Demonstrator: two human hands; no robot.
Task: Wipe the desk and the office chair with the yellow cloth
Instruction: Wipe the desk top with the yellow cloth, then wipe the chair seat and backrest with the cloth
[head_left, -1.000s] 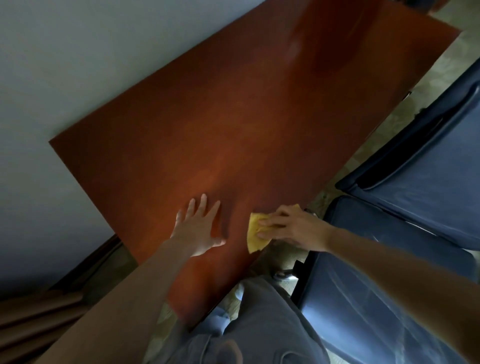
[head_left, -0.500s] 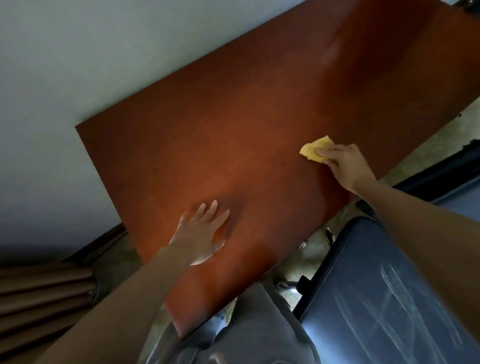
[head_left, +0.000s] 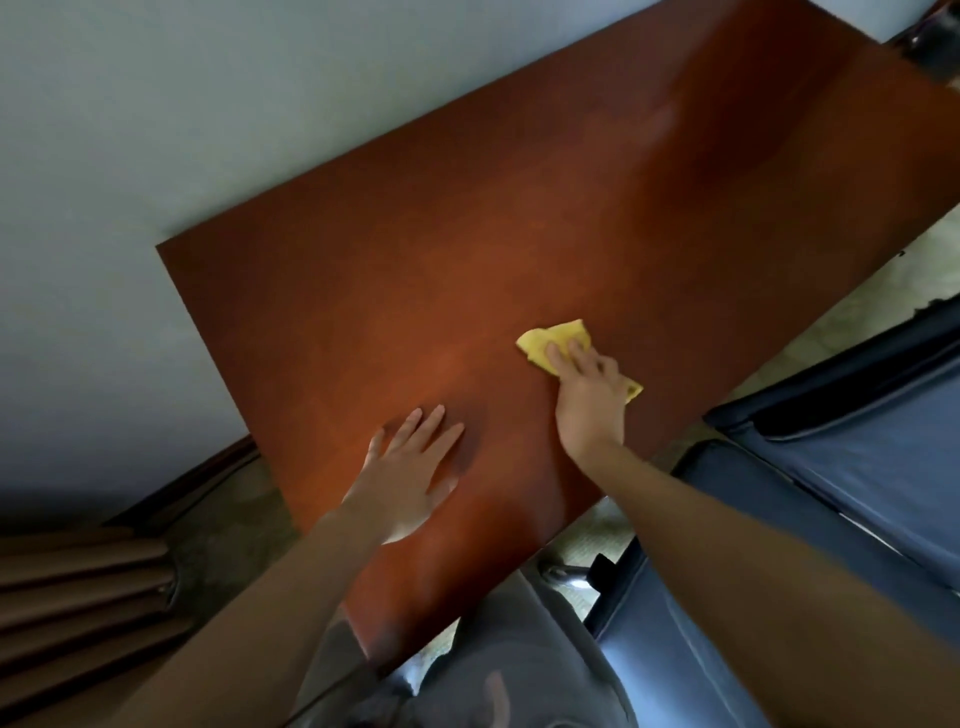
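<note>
My right hand (head_left: 589, 400) lies with fingers flat on the yellow cloth (head_left: 556, 338), pressing it to the desk (head_left: 467, 234) a little in from the near edge. My left hand (head_left: 405, 478), apart from the right and holding nothing, rests palm-down with fingers spread toward the near left corner. I judge the task to be in its desk stage, coverage so far impossible to tell; the office chair (head_left: 857, 493), beside the near edge on my right, appears not yet wiped.
</note>
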